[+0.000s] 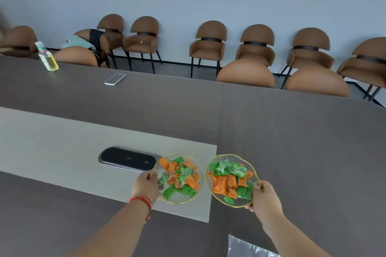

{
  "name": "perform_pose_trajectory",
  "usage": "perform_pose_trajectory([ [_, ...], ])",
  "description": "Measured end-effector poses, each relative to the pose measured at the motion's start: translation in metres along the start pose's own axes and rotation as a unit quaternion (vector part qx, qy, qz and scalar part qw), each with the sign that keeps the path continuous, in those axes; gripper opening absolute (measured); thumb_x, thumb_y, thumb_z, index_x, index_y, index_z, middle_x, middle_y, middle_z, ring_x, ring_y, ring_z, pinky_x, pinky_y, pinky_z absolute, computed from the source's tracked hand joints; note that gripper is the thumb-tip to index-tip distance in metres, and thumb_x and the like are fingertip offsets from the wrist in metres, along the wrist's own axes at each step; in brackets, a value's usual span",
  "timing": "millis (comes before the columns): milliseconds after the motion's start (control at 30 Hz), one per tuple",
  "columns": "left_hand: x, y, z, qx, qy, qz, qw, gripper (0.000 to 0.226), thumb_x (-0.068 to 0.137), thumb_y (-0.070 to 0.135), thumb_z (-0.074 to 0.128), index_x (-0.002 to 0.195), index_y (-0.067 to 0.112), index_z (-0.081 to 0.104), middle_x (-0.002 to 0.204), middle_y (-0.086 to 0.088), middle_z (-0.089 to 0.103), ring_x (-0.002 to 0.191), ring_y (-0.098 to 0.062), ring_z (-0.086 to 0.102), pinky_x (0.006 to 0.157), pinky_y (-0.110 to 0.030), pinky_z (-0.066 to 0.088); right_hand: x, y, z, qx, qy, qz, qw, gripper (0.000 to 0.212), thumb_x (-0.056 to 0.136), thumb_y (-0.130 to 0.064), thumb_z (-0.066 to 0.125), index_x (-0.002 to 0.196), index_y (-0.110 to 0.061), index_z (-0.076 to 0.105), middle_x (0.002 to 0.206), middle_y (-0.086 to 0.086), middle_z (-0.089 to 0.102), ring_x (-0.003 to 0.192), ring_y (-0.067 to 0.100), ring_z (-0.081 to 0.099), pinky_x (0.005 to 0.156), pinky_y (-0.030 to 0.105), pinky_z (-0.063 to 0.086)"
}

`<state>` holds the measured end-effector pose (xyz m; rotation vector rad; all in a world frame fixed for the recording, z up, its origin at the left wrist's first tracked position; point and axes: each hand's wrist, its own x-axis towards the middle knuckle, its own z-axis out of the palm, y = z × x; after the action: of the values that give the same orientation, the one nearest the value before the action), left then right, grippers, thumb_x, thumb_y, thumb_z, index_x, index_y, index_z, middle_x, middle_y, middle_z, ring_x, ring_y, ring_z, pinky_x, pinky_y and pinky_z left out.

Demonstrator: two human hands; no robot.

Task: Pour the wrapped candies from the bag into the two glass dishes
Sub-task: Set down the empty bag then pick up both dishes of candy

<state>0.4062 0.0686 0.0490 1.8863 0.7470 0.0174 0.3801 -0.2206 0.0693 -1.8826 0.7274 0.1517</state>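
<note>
Two gold-rimmed glass dishes stand side by side near the table's front. The left dish [157, 167] holds a heap of orange and green wrapped candies [181, 178]. My left hand [145, 185] grips its near-left rim; a red string circles that wrist. The right dish [224, 157] also holds orange and green candies [229, 181], and my right hand [263, 200] grips its near-right rim. The clear plastic bag [244, 247] lies flat at the bottom edge, below the right dish, looking empty.
A black oval panel [127, 159] is set into the light strip left of the dishes. Farther back lie a phone [115, 78] and a bottle of yellow liquid [47, 58]. Brown chairs [246, 73] line the table's far side and the wall.
</note>
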Motion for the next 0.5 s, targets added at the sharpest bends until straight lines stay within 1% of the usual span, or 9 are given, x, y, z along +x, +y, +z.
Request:
perform_pose_trajectory([
  [100, 0.032, -0.012, 0.026, 0.012, -0.005, -0.004, 1.000, 0.027, 0.094, 0.030, 0.044, 0.088, 0.009, 0.060, 0.074, -0.006, 0.064, 0.070, -0.026, 0.060, 0.070, -0.034, 0.049, 0.032, 0.009, 0.015, -0.028, 0.002, 0.007, 1.000, 0.025, 0.101, -0.019, 0.033, 0.088, -0.022, 0.054, 0.086, 0.010, 0.065, 0.066, 0.028, 0.064, 0.049, 0.025, 0.046],
  [200, 0.054, -0.021, 0.049, 0.029, -0.015, -0.006, 0.999, 0.025, 0.095, 0.029, 0.043, 0.092, 0.010, 0.058, 0.077, -0.007, 0.062, 0.065, -0.022, 0.058, 0.062, -0.029, 0.042, 0.055, 0.017, 0.024, -0.050, 0.008, 0.014, 0.999, 0.025, 0.101, -0.019, 0.032, 0.092, -0.020, 0.055, 0.087, 0.009, 0.065, 0.065, 0.028, 0.065, 0.048, 0.025, 0.045],
  [233, 0.060, -0.023, 0.055, 0.033, -0.017, -0.006, 0.999, 0.025, 0.094, 0.029, 0.043, 0.092, 0.010, 0.059, 0.077, -0.007, 0.062, 0.066, -0.023, 0.058, 0.063, -0.029, 0.040, 0.062, 0.020, 0.027, -0.053, 0.011, 0.017, 0.998, 0.025, 0.101, -0.019, 0.031, 0.093, -0.020, 0.055, 0.087, 0.009, 0.064, 0.066, 0.029, 0.065, 0.048, 0.025, 0.045],
  [300, 0.070, -0.027, 0.066, 0.045, -0.015, -0.002, 0.999, 0.026, 0.093, 0.028, 0.043, 0.085, 0.009, 0.058, 0.074, -0.009, 0.060, 0.074, -0.031, 0.058, 0.064, -0.030, 0.039, 0.071, 0.023, 0.032, -0.056, 0.015, 0.023, 0.998, 0.025, 0.101, -0.020, 0.031, 0.092, -0.022, 0.055, 0.086, 0.008, 0.064, 0.065, 0.030, 0.066, 0.051, 0.027, 0.047],
  [367, 0.078, -0.030, 0.072, 0.059, -0.010, 0.000, 0.998, 0.027, 0.093, 0.027, 0.042, 0.074, 0.011, 0.052, 0.067, -0.007, 0.055, 0.073, -0.032, 0.053, 0.062, -0.031, 0.037, 0.078, 0.027, 0.036, -0.063, 0.015, 0.025, 0.998, 0.025, 0.102, -0.022, 0.031, 0.092, -0.023, 0.055, 0.086, 0.007, 0.064, 0.065, 0.029, 0.067, 0.052, 0.027, 0.047],
  [400, 0.081, -0.033, 0.076, 0.068, -0.008, 0.001, 0.998, 0.028, 0.093, 0.026, 0.041, 0.073, 0.010, 0.051, 0.066, -0.007, 0.053, 0.072, -0.032, 0.051, 0.061, -0.031, 0.036, 0.080, 0.030, 0.039, -0.069, 0.014, 0.026, 0.997, 0.025, 0.102, -0.022, 0.032, 0.093, -0.022, 0.055, 0.086, 0.007, 0.064, 0.064, 0.029, 0.067, 0.051, 0.027, 0.046],
  [500, 0.086, -0.039, 0.078, 0.091, 0.002, 0.011, 0.996, 0.030, 0.094, 0.027, 0.041, 0.082, 0.003, 0.056, 0.070, -0.009, 0.055, 0.073, -0.033, 0.052, 0.063, -0.032, 0.036, 0.084, 0.036, 0.045, -0.076, 0.009, 0.022, 0.997, 0.023, 0.102, -0.020, 0.033, 0.095, -0.022, 0.055, 0.087, 0.008, 0.064, 0.065, 0.029, 0.066, 0.047, 0.024, 0.044],
])
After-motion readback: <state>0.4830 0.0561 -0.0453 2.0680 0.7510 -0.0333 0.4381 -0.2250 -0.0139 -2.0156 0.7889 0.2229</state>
